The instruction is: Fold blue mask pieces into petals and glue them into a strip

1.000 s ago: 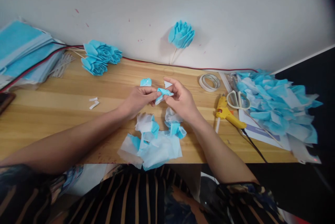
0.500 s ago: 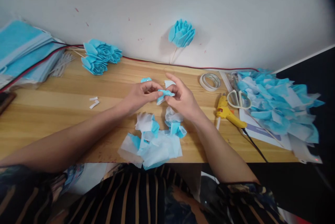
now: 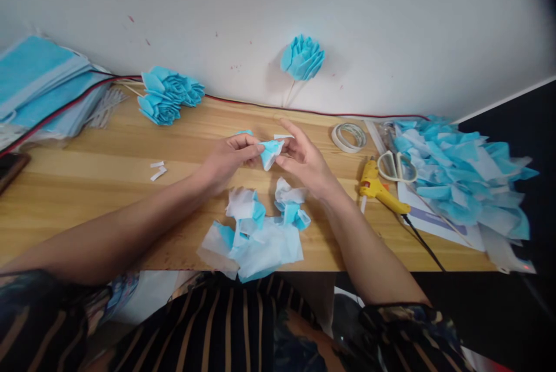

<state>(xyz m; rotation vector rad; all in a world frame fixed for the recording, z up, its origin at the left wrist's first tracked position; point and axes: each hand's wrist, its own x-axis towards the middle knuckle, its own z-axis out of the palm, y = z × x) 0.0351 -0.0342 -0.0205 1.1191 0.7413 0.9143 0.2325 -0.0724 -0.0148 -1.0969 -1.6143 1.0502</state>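
Note:
My left hand (image 3: 229, 157) pinches a small folded blue and white paper piece (image 3: 270, 153) above the wooden table (image 3: 108, 186). My right hand (image 3: 306, 160) pinches the same piece from the other side, with its index finger stretched out. Under the hands lies a pile of blue and white paper scraps (image 3: 256, 233) near the table's front edge. A small blue piece (image 3: 244, 132) lies just behind my left hand.
Finished blue paper flowers (image 3: 167, 97) lie at the back left, and one flower on a stick (image 3: 303, 58) leans on the wall. A tape roll (image 3: 348, 137), scissors (image 3: 396, 166) and a yellow glue gun (image 3: 379, 188) sit at right, beside a heap of cut paper (image 3: 460, 178). Stacked blue sheets (image 3: 39, 91) lie far left.
The folded piece has turned between my fingers and now points downward like a cone. My right index finger has lifted off it.

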